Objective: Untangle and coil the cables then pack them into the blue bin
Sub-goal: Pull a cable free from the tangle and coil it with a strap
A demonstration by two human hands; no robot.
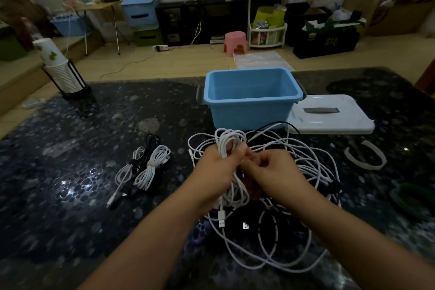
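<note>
My left hand [217, 167] grips a coil of white cable [229, 140] whose loops stick up above my fist and hang down below it. My right hand [274, 169] pinches a strand of that white cable right beside my left fingers. Under and around both hands lies a loose tangle of white and black cables [306, 167] on the dark table. The blue bin [251, 96] stands open and empty just behind the tangle. Three tied cable bundles [143, 167], white and black, lie on the table to the left.
The bin's white lid [329, 115] lies to the right of it. A white strap [367, 155] and a green ring [409, 198] lie at the right. A stack of paper cups in a black holder [61, 70] stands at the table's far left.
</note>
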